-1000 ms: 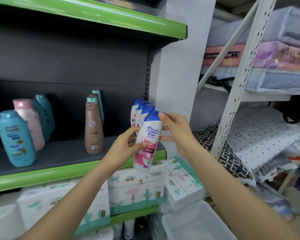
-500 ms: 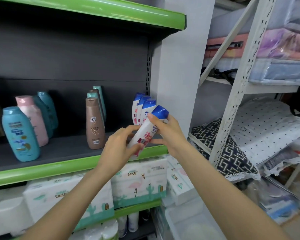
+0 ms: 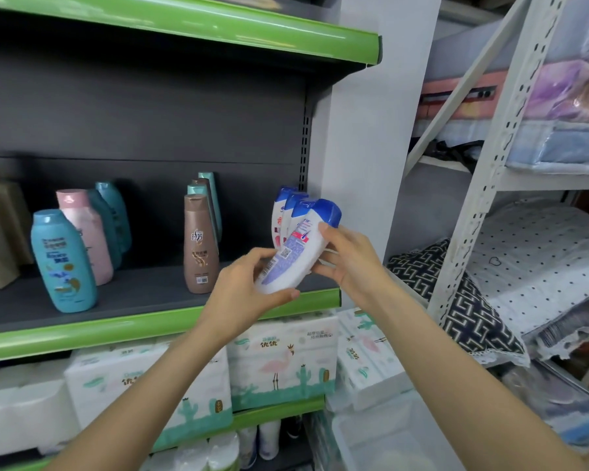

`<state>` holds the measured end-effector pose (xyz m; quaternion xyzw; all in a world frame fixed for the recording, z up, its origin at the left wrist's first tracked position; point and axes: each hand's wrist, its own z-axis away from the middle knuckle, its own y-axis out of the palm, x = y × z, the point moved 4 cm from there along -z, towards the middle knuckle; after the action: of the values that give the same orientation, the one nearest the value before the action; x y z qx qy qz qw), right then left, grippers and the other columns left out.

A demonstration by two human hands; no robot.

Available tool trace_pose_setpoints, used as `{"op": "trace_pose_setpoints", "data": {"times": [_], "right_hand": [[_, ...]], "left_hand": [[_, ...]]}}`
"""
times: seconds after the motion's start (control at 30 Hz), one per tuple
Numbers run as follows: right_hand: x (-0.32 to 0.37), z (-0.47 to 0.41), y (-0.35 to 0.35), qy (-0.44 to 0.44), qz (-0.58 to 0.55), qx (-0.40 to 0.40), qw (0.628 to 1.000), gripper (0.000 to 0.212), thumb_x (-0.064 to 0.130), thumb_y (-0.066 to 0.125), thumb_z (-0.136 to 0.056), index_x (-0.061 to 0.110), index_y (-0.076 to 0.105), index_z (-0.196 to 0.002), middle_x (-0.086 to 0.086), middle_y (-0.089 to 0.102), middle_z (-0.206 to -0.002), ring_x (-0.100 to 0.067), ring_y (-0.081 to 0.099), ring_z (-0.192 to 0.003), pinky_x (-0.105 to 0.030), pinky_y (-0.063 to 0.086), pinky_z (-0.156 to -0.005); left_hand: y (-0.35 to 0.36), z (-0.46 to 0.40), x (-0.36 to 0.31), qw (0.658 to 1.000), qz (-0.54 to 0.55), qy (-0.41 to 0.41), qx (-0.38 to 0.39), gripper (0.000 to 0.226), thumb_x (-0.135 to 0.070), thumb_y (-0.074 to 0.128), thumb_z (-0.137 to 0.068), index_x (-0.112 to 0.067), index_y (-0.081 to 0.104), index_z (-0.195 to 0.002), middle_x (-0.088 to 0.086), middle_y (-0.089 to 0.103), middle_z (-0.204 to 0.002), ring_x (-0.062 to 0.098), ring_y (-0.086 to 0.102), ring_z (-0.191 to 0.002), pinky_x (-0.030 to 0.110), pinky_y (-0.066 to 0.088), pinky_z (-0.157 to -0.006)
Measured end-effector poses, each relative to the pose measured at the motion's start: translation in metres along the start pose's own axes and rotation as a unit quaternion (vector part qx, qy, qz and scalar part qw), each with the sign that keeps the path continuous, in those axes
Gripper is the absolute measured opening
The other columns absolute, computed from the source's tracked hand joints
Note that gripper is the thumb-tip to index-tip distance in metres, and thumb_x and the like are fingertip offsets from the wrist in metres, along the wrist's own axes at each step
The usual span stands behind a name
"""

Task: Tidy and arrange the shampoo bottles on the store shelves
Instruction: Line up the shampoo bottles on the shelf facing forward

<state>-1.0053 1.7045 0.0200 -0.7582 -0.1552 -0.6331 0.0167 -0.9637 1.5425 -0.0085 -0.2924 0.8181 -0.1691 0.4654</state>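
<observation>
Head view: shampoo shelf, one bottle in our hands

Head view. Item held: one white shampoo bottle (image 3: pixel 298 253) with a blue cap, tilted, cap up and to the right, back label with a barcode facing us. Our left hand (image 3: pixel 249 290) is wrapped around its lower end, thumb along the bottom edge; our right hand (image 3: pixel 349 260) grips its upper right side just below the cap. Both hands are closed on this one bottle, in front of the right end of the green-edged shelf (image 3: pixel 143 326).

On the shelf, right end, just behind the held bottle: a row of matching blue-capped bottles (image 3: pixel 284 212), upright, one behind another. Middle: a brown bottle (image 3: pixel 199 244) upright at the front, with teal-capped bottles (image 3: pixel 208 185) behind it. Left: a teal bottle (image 3: pixel 63 261) nearest us, a pink bottle (image 3: pixel 82 232) behind it, darker teal bottles (image 3: pixel 113 219) further back.

Shelf below: packs of tissue (image 3: pixel 283 363) with a flamingo print.

Right of the pillar: a white metal rack (image 3: pixel 473 185) with wrapped bedding.
</observation>
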Motion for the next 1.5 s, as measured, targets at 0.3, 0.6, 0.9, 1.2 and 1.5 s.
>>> {"op": "trace_pose_setpoints", "data": {"times": [0.3, 0.6, 0.9, 1.2, 1.5], "right_hand": [[0.002, 0.006, -0.003, -0.024, 0.019, -0.001, 1.000, 0.027, 0.011, 0.055, -0.093, 0.005, 0.055, -0.119, -0.016, 0.066, -0.115, -0.030, 0.066, -0.103, -0.040, 0.058, -0.082], [0.009, 0.009, -0.021, -0.034, 0.067, -0.043, 0.996, 0.031, 0.019, 0.061, -0.092, 0.007, 0.057, -0.120, -0.007, 0.070, -0.098, -0.017, 0.071, -0.079, -0.028, 0.058, -0.064], [0.015, -0.001, -0.019, -0.003, 0.064, -0.093, 0.994, 0.030, 0.024, 0.072, -0.082, 0.007, 0.060, -0.103, -0.014, 0.066, -0.103, -0.027, 0.068, -0.091, -0.040, 0.060, -0.065], [0.029, 0.004, -0.030, -0.038, 0.044, 0.009, 0.998, 0.025, 0.001, 0.047, -0.092, 0.001, 0.060, -0.113, -0.013, 0.069, -0.104, -0.020, 0.070, -0.081, -0.033, 0.059, -0.065], [0.042, -0.013, -0.035, -0.077, 0.106, 0.047, 0.990, 0.028, 0.007, 0.065, -0.086, 0.005, 0.062, -0.113, -0.011, 0.069, -0.103, -0.023, 0.069, -0.091, -0.037, 0.059, -0.074]], "left_hand": [[0.003, -0.010, -0.008, 0.998, 0.022, 0.001, 0.055, 0.058, -0.037, 0.077, -0.070, -0.027, 0.052, -0.122, -0.012, 0.065, -0.104, 0.002, 0.061, -0.092, 0.015, 0.047, -0.078], [0.012, -0.016, -0.022, 0.997, 0.075, -0.010, 0.016, 0.040, -0.027, 0.078, -0.073, -0.023, 0.060, -0.108, -0.007, 0.068, -0.089, 0.003, 0.061, -0.069, 0.009, 0.045, -0.059], [0.028, -0.017, -0.050, 0.994, -0.082, 0.050, -0.061, 0.058, -0.029, 0.075, -0.072, -0.031, 0.053, -0.125, -0.007, 0.053, -0.097, 0.009, 0.056, -0.085, 0.026, 0.045, -0.074], [0.025, -0.029, -0.049, 0.967, 0.230, -0.031, 0.102, 0.044, -0.018, 0.067, -0.080, -0.037, 0.051, -0.117, -0.002, 0.068, -0.095, 0.007, 0.068, -0.082, 0.026, 0.057, -0.069], [0.021, -0.046, -0.053, 0.993, 0.106, -0.031, 0.032, 0.063, -0.021, 0.079, -0.071, -0.038, 0.048, -0.123, 0.000, 0.065, -0.094, 0.018, 0.067, -0.077, 0.030, 0.055, -0.072]]}}
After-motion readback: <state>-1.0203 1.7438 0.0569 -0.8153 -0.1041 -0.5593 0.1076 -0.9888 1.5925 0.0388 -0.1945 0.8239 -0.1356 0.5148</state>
